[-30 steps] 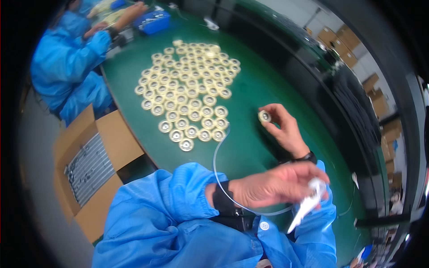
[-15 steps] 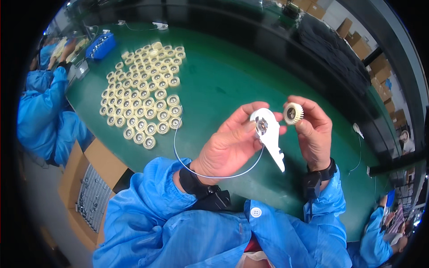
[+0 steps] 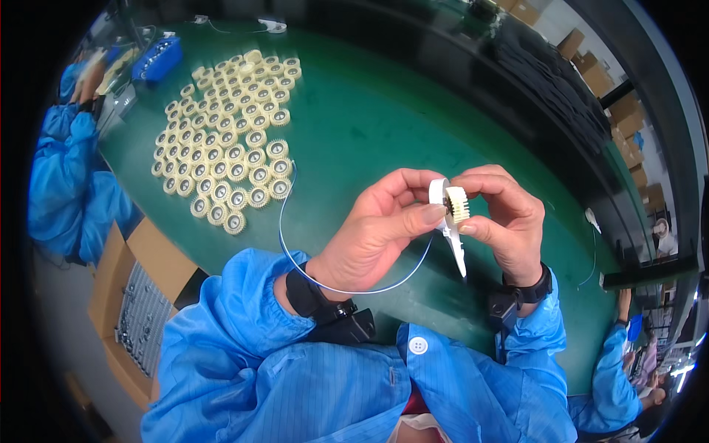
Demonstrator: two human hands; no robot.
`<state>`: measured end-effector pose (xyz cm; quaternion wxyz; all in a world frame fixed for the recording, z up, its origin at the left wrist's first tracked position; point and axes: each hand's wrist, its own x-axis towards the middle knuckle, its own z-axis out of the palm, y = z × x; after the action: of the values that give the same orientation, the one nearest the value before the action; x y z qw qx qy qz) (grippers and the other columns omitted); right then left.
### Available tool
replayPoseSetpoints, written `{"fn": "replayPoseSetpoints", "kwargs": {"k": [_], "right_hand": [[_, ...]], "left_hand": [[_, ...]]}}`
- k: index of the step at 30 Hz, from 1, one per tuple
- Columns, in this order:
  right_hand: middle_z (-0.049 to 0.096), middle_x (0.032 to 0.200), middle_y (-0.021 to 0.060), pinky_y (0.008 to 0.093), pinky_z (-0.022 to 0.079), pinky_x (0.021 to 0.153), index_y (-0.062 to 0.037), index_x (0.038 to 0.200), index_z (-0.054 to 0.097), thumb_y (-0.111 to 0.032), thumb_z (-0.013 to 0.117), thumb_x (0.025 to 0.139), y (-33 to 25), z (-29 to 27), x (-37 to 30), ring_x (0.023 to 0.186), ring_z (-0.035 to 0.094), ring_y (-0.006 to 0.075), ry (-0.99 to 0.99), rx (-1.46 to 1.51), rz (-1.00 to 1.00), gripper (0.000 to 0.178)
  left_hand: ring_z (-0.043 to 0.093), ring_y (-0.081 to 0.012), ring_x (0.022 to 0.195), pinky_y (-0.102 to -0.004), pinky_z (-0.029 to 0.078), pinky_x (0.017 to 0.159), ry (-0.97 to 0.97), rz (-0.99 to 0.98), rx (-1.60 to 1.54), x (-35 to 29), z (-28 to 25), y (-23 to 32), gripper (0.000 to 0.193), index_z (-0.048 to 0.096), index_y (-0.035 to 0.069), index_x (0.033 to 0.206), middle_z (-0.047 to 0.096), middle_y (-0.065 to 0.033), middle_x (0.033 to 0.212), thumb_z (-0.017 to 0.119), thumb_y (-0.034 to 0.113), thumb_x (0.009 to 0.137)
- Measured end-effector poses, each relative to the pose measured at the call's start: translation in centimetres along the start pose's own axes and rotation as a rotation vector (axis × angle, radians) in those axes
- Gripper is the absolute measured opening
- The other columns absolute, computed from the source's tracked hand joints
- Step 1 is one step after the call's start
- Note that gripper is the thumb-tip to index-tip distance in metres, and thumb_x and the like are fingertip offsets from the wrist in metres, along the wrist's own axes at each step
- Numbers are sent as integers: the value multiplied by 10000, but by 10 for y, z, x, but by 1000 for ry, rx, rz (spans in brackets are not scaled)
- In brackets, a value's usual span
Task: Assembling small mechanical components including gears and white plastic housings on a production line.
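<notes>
Pinching a white casing [image 3: 455, 249], left fingers [image 3: 422, 216] are facing right fingers [image 3: 485, 230] holding a gear [image 3: 459, 206]; bare surface [image 3: 362, 118] is reaching its far edge.

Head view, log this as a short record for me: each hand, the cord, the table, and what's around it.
Left hand: holds white part
Right hand: holds cream gear facing the white part; contact unclear
Cord: thin, curving below the left hand
Table: green
On table, left: cluster of loose gears
Far left corner: blue bin
Left of table: open carton with grey parts
</notes>
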<state>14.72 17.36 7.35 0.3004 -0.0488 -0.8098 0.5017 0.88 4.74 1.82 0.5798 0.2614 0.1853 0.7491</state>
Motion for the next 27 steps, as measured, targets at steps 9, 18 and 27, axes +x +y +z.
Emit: {"fn": "replayPoseSetpoints", "kwargs": {"k": [9, 18, 27], "right_hand": [[671, 920, 94, 324, 484, 743, -15, 951, 692, -132, 833, 656, -6, -4, -2, 822, 615, 203, -71, -283, -168, 348], [301, 1472, 214, 413, 446, 974, -31, 1483, 212, -286, 776, 775, -7, 12, -14, 1320, 400, 317, -99, 88, 120, 940], [589, 1170, 176, 241, 496, 636, 46, 1276, 455, -52, 551, 886, 46, -62, 22, 724, 555, 94, 343, 506, 457, 413]], "left_hand": [[611, -218, 1047, -340, 473, 946, -59, -54, 114, -2, -1, 7, 325, 527, 3, 1182, 615, -119, 1116, 637, 101, 893], [580, -206, 1098, -347, 449, 984, -40, -29, 0, 2, 6, 10, 414, 477, 24, 1265, 556, -117, 1228, 638, 80, 888], [482, -217, 1237, -361, 426, 991, 64, -178, 286, -4, 10, 11, 558, 365, 31, 1419, 480, -140, 1344, 585, 222, 943]]}}
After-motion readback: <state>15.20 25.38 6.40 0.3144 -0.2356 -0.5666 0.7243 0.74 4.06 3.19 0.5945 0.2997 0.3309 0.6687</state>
